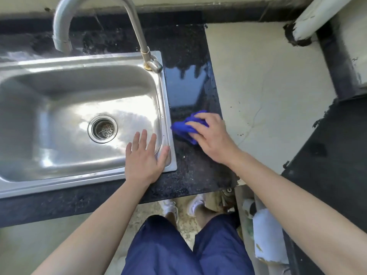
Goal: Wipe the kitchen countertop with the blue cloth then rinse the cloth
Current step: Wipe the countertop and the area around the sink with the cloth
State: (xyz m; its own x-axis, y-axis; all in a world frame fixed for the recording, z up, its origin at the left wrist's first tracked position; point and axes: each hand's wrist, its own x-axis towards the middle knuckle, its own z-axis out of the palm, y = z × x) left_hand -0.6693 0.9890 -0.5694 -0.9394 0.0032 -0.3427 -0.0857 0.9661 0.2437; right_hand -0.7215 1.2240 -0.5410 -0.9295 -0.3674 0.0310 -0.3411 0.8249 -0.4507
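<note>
A crumpled blue cloth (183,129) lies on the narrow black speckled countertop (188,167) just right of the steel sink (83,62). My right hand (212,137) lies on top of the cloth, fingers curled over it and pressing it to the counter. My left hand (144,157) rests flat with fingers spread on the sink's front right corner, holding nothing. The counter strip beyond the cloth looks wet and shiny. A curved steel tap (137,32) rises from the sink's back right corner; no water runs from it.
The sink basin has a round drain strainer (102,129) at its middle. The counter ends at a right edge beside a pale floor or slab (268,86). A dark ledge (327,155) stands at the far right. My legs and white shoes show below the counter's front edge.
</note>
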